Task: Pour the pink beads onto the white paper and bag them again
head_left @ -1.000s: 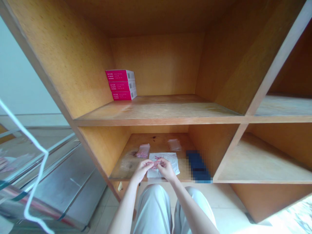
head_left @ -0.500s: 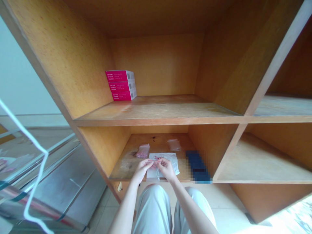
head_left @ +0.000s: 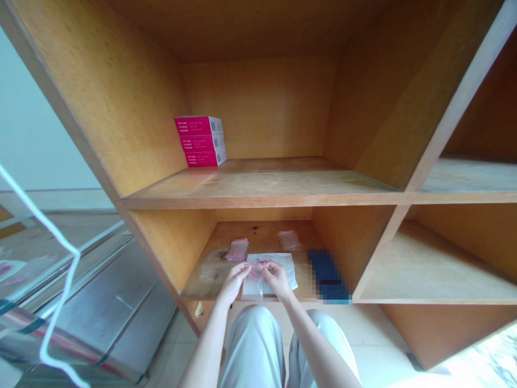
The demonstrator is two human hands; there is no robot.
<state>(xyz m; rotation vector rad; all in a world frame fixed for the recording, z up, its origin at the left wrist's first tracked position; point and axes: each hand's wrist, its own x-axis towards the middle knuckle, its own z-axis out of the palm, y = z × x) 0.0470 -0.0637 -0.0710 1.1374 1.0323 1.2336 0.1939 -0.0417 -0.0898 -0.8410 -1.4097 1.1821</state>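
Observation:
Over the front of the lower shelf, my left hand (head_left: 235,281) and my right hand (head_left: 275,278) pinch the top edge of a small clear plastic bag (head_left: 253,285), one at each side. The bag hangs down between them. Behind it lies a white sheet (head_left: 285,264) with small pink-red pieces (head_left: 262,261) on it, partly hidden by my fingers. To the left of the sheet is a stack of clear bags with pink contents (head_left: 237,250). Flat clear bags (head_left: 289,240) rest farther back on the right.
Three pink boxes (head_left: 202,143) are stacked on the upper shelf (head_left: 258,183). A blurred dark blue item (head_left: 329,276) lies right of the sheet. Wooden side walls bound the compartment. A white cord (head_left: 60,302) hangs at the far left before a metal-framed glass case (head_left: 109,291).
My hands have drawn slightly apart at the fingertips, and the clear bag between them shows more fully stretched. The rest looks the same.

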